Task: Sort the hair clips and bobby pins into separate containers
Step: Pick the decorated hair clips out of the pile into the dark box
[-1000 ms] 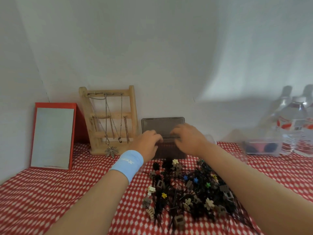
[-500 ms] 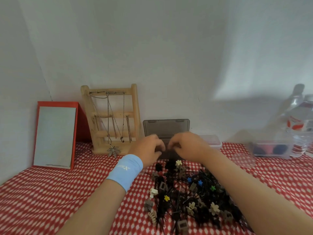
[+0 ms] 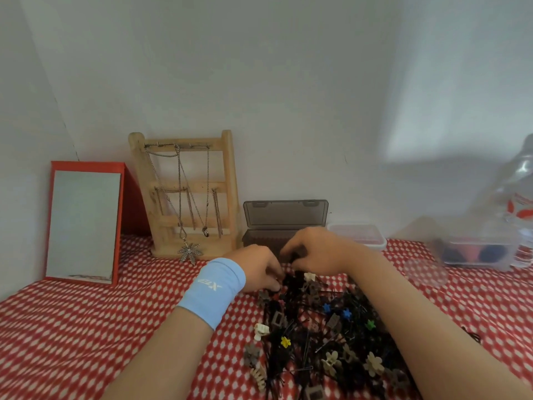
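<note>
A tangled pile of black bobby pins (image 3: 302, 342) mixed with small flower and claw hair clips (image 3: 373, 363) lies on the red checked cloth. Behind it stands a grey box (image 3: 259, 241) with its lid (image 3: 285, 213) up. My left hand (image 3: 259, 269), with a light blue wristband, curls its fingers down into the pile's far edge and pinches black pins. My right hand (image 3: 317, 252) hovers beside it with curled fingers over the same edge; what it holds is hidden. A clear shallow container (image 3: 357, 236) sits right of the grey box.
A wooden necklace stand (image 3: 184, 194) and a red-framed mirror (image 3: 83, 223) lean on the wall at the back left. At the right stand a clear tub (image 3: 476, 255) with dark round items and water bottles (image 3: 519, 197). The wall is close behind.
Both hands have drawn back from the grey box and come down onto the far edge of the pile. The view has tilted slightly.
</note>
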A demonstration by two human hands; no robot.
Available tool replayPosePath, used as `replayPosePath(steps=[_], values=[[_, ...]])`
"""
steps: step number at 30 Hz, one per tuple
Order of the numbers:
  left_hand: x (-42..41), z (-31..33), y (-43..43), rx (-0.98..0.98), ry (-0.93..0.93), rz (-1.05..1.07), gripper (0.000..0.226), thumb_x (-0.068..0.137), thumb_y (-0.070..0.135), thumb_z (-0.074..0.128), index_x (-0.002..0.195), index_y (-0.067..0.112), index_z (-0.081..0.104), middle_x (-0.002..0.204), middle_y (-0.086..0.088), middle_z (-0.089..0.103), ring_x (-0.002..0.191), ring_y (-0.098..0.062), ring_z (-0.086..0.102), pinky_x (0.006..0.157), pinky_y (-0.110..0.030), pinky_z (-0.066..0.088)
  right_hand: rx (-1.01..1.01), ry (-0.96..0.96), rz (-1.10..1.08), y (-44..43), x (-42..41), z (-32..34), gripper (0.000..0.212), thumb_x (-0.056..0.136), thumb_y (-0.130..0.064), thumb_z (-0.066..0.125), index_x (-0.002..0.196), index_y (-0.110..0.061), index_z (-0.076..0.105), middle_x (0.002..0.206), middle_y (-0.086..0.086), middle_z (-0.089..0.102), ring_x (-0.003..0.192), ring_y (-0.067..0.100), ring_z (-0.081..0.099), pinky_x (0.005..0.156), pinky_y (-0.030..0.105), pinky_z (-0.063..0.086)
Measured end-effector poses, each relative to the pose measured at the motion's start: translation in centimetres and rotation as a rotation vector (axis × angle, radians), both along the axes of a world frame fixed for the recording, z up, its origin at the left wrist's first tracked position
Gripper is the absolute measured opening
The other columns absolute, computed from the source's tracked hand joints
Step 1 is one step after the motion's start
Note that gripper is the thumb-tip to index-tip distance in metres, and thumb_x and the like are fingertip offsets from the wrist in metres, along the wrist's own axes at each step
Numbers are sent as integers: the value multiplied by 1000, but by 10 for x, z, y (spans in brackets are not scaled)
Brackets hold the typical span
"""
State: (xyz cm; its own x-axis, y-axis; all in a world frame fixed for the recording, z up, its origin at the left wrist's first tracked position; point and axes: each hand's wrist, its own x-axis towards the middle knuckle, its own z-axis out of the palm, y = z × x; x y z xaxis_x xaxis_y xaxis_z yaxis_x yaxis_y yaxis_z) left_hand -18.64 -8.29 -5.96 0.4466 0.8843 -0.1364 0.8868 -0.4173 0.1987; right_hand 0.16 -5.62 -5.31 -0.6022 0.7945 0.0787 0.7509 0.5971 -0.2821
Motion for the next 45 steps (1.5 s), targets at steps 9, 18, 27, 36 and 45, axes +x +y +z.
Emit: replayPosePath(steps=[9, 18, 27, 36, 45], values=[[-5, 9, 9, 144, -175, 54, 17, 93, 21, 63, 98, 31, 76, 99, 16, 65, 84, 0, 56, 86, -22, 44, 120, 280, -273, 21, 14, 0, 39, 97, -37, 63, 134, -24, 62, 136, 0, 62, 122, 18, 58, 105, 32, 44], [-9, 3, 30, 313, -203, 119, 33, 97, 31, 57, 129, 33, 61, 124, 8, 56, 115, -13, 52, 101, -34, 42, 244, 212, -317, 30, 27, -7, 63, 96, -19, 64, 154, -30, 39, 162, 2, 32, 145, 25, 33, 119, 41, 29], [-21, -4, 33, 71, -210, 88, 26, 100, 23, 54, 121, 25, 69, 128, 9, 62, 120, -12, 55, 107, -32, 40, 62, -111, -300, 24, 30, 0, 79, 87, -16, 56, 158, -37, 28, 169, -2, -9, 154, 23, 11, 122, 48, 20], [-7, 3, 15, 375, -320, 26, 19, 91, 29, 66, 108, 34, 70, 108, 14, 57, 106, -9, 51, 94, -28, 42, 166, 24, -93, -12, 10, 27, 28, 88, -11, 63, 93, -34, 77, 97, -20, 67, 89, -1, 62, 82, 25, 55], [-12, 7, -21, 2, -44, 19, 30, 89, 29, 69, 119, 31, 71, 121, 15, 66, 107, -6, 60, 85, -19, 41, 224, -404, -2, -30, -2, 9, 58, 86, 1, 65, 123, -42, 68, 120, -16, 68, 103, 10, 65, 86, 29, 56]])
